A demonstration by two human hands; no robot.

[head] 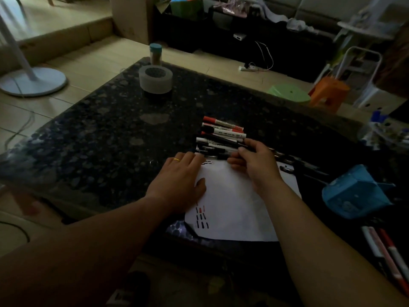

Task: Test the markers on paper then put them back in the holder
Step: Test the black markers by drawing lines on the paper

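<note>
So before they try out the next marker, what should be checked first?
1. Paper steady: ok. The left hand lies flat on the paper.
2. Marker in hand: ok. The right hand pinches a dark marker at the pile of markers.
3. Cap off: cannot tell, too dark.
4. Room for a new stroke: ok. The test marks sit near the paper's edges and the middle is blank.
5. Holder ready: cannot tell. The blue holder is right of the paper, and its opening is unclear.
</note>
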